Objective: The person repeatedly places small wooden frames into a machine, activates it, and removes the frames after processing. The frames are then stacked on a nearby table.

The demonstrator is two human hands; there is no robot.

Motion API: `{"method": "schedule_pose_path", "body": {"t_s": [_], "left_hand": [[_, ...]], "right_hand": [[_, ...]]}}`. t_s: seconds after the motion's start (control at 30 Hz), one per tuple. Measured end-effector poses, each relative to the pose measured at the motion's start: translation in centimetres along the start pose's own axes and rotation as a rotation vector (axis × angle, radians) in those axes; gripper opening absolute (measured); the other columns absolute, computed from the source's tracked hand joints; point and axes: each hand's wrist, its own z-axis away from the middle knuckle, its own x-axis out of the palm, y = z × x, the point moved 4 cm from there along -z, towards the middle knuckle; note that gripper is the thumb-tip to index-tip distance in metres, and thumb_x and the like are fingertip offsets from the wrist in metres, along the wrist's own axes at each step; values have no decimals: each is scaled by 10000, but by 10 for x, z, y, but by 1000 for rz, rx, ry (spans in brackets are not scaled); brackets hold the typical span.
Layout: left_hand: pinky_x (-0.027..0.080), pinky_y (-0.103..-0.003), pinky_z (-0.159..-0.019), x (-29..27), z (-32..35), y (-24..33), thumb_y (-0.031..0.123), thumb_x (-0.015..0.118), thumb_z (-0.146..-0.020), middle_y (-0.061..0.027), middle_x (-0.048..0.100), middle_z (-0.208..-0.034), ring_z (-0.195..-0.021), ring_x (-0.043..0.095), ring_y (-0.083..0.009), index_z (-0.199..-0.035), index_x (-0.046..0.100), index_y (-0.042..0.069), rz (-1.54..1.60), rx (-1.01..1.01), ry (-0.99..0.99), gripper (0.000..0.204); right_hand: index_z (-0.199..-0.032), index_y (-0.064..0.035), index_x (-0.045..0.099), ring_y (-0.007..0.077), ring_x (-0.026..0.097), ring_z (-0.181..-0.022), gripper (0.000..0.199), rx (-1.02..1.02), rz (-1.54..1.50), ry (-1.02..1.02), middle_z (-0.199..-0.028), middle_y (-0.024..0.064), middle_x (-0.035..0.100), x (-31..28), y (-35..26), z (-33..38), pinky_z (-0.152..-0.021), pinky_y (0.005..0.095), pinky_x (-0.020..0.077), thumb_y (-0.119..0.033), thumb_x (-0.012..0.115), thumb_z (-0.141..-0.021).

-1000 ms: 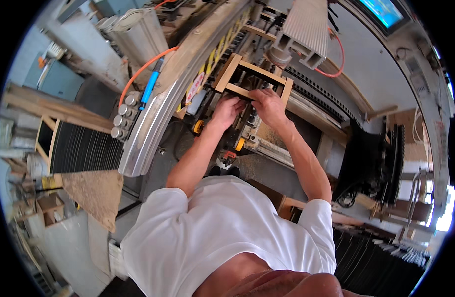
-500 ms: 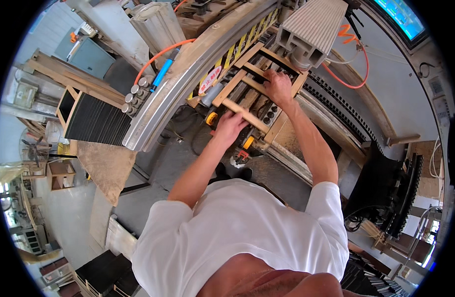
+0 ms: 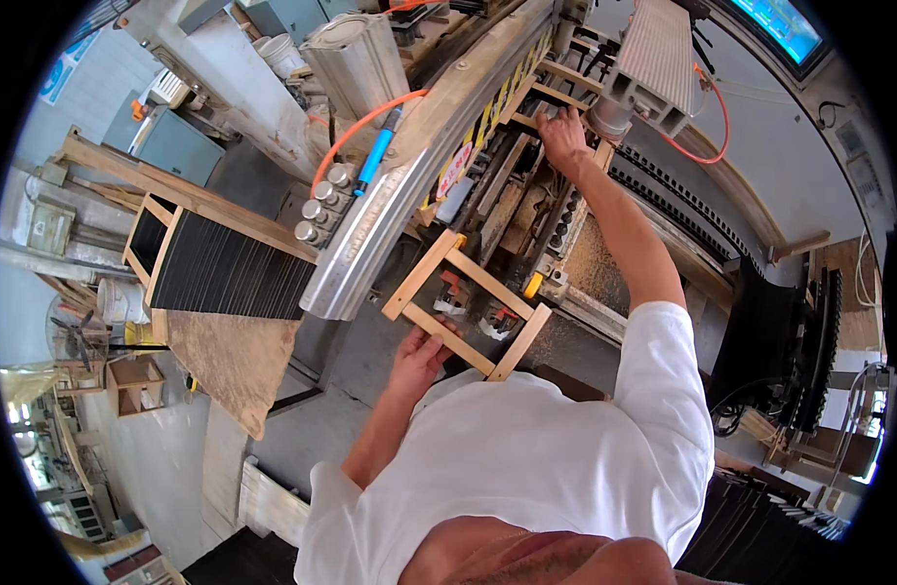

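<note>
Wooden frame point(image 3: 421, 275), in left hand point(image 3: 416, 363) (near rail point(image 3: 462, 347)), right hand point(image 3: 564, 141) beyond

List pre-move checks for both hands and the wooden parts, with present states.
1. Left hand holding the pale wooden rectangular frame: ok, fingers at its near rail.
2. Frame's four sides joined: ok, no open corner visible.
3. Frame clear of the grey metal machine: cannot tell, they overlap in this view.
4. Right hand gripping the pale wooden bar inside the machine: cannot tell, contact unclear.
5. Right hand outside the machine: not ok, it reaches in near the ribbed grey metal beam.
</note>
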Motion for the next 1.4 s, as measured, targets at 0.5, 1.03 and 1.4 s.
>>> {"method": "schedule_pose_path", "body": {"t_s": [0.5, 1.03, 1.4], "left_hand": [[462, -411, -975, -80, 24, 11, 78, 561, -923, -108, 589, -1150, -1096, 578, -246, -1210, 498, 24, 92, 68, 340, 298], [475, -376, -954, -54, -22, -31, 114, 557, -944, -91, 605, -1158, -1081, 588, -222, -1222, 501, 16, 71, 44, 369, 300], [464, -413, -983, -64, -22, -52, 91, 514, -960, -108, 596, -1160, -1081, 579, -235, -1209, 506, 2, 77, -2, 396, 265]], "right_hand": [[-1083, 5, 464, 420, 624, -876, 331, 114, -292, 2, -873, 198, 657, 65, 53, -94, -750, 536, 430, -49, 590, -782], [-948, -70, 670, 362, 644, -922, 298, 49, -284, -50, -938, 156, 670, 95, 62, -114, -753, 465, 539, -145, 767, -677], [-1050, -155, 675, 270, 640, -951, 208, 248, -393, 182, -1061, 47, 681, 92, 55, -116, -786, 472, 441, -171, 558, -879]]}}
